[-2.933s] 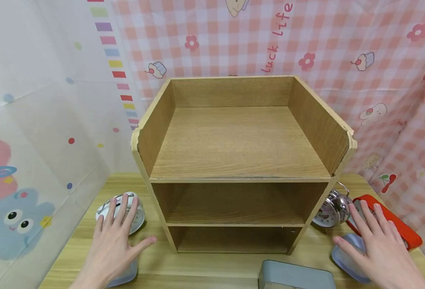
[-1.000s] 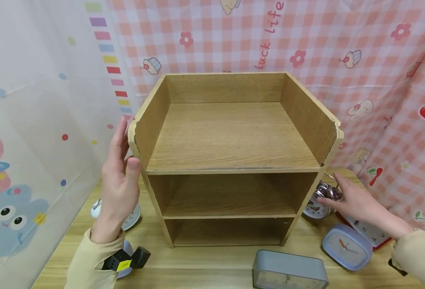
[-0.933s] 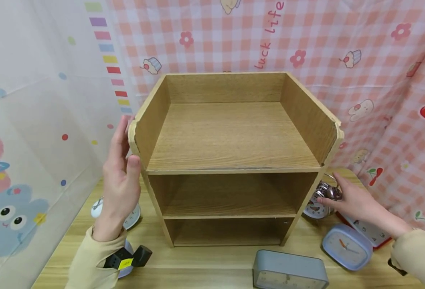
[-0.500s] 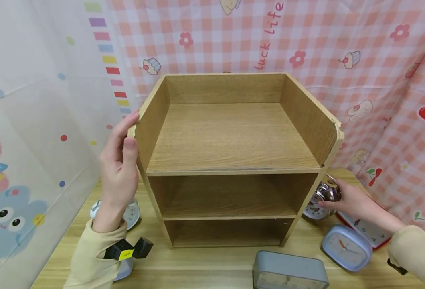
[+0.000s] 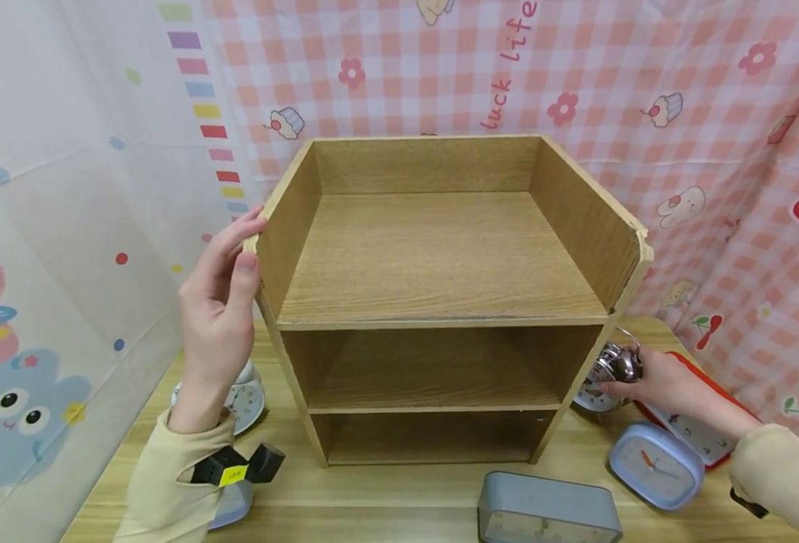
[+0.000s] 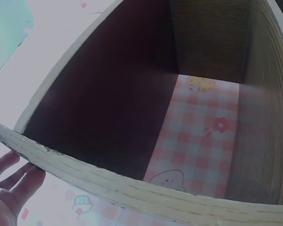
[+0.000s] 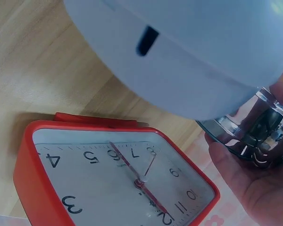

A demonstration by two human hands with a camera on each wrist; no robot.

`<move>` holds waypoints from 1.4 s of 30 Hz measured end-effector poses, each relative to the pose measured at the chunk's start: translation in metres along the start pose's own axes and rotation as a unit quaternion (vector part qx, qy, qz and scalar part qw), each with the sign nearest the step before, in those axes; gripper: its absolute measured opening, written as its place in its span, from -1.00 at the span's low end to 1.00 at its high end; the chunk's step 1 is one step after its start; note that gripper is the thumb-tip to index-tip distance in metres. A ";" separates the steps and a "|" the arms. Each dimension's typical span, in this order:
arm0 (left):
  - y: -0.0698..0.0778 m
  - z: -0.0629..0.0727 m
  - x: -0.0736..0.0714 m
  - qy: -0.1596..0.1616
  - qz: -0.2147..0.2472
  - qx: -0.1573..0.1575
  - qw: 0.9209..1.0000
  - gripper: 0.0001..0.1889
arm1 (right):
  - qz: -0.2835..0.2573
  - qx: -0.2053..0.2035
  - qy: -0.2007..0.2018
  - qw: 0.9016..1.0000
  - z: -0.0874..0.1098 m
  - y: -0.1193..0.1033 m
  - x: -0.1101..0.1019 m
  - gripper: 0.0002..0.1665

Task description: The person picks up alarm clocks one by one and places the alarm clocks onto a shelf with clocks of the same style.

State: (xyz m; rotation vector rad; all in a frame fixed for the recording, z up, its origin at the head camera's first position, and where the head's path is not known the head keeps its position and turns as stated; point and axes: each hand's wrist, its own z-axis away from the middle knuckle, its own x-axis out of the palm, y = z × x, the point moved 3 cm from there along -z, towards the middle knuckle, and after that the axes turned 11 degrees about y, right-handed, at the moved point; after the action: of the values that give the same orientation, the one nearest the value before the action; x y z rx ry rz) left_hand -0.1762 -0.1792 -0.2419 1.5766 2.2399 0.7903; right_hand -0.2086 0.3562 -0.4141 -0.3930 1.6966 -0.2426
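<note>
A three-level wooden shelf point(image 5: 454, 256) stands upright on the table. My left hand point(image 5: 218, 320) holds its left side panel near the front corner, fingertips over the top edge and thumb against the front edge. In the left wrist view, fingers point(image 6: 26, 186) show behind the panel's edge. On the shelf's right, a silver twin-bell alarm clock point(image 5: 622, 363) stands on the table, its left part hidden by the shelf. My right hand point(image 5: 671, 383) grips it from the right, thumb in front. The right wrist view shows thumb and fingers round the shiny metal clock point(image 7: 252, 125).
A red-framed clock point(image 7: 104, 174) and a lavender clock point(image 5: 656, 464) sit close to the right forearm. A grey box-shaped clock point(image 5: 549, 505) lies before the shelf. Behind the left wrist are a white clock point(image 5: 246, 403) and a bluish one point(image 5: 231, 504). Curtains hang behind.
Earlier both hands hovered open over the clocks. The left hand has risen to the shelf's side and closed its fingers over the edge; the right has reached and gripped the silver clock.
</note>
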 end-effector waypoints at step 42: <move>-0.004 0.003 0.002 0.006 0.022 -0.020 1.000 -0.59 | -0.042 0.016 0.137 0.990 0.031 -0.004 -0.033 -0.45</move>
State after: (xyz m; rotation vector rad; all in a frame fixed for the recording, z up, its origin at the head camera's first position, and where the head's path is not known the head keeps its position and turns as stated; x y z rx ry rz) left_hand -0.1782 -0.1770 -0.2464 1.6122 2.1904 0.8547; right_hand -0.1736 0.3673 -0.3870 -0.4216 1.9441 -0.4005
